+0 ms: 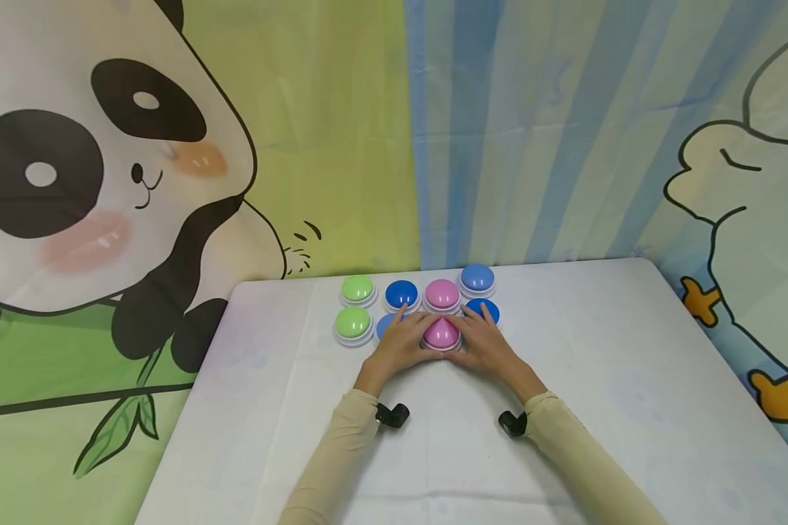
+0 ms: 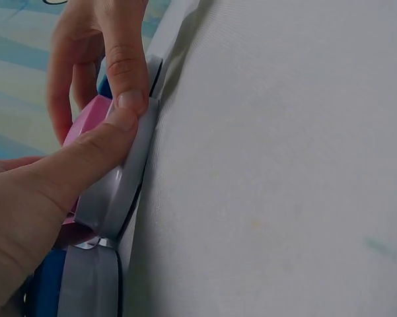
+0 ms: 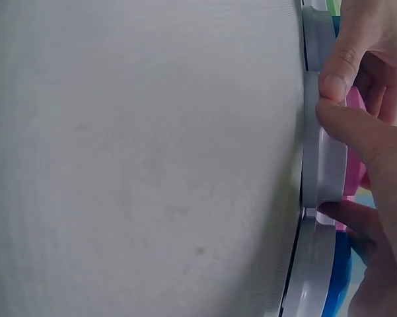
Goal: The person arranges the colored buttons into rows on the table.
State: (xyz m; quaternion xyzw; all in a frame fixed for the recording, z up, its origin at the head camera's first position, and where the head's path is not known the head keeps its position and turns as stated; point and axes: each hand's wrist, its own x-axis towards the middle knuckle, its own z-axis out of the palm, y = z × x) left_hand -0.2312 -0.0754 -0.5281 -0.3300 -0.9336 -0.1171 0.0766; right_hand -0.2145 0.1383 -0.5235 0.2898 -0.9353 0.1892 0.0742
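Note:
A pink push button with a round white base sits on the table in the near row. From its left side my left hand holds it, thumb along the front of the base. On the other side my right hand grips the same button, its thumb meeting the left one at the front. Both wrist views show the thumbs touching against the white base. Beside the left fingers is a light blue button, partly hidden. A dark blue button lies behind the right fingers.
Behind stand another pink button, a dark blue one and a light blue one. Two green buttons are at the left end. The white table meets a printed curtain at its far edge.

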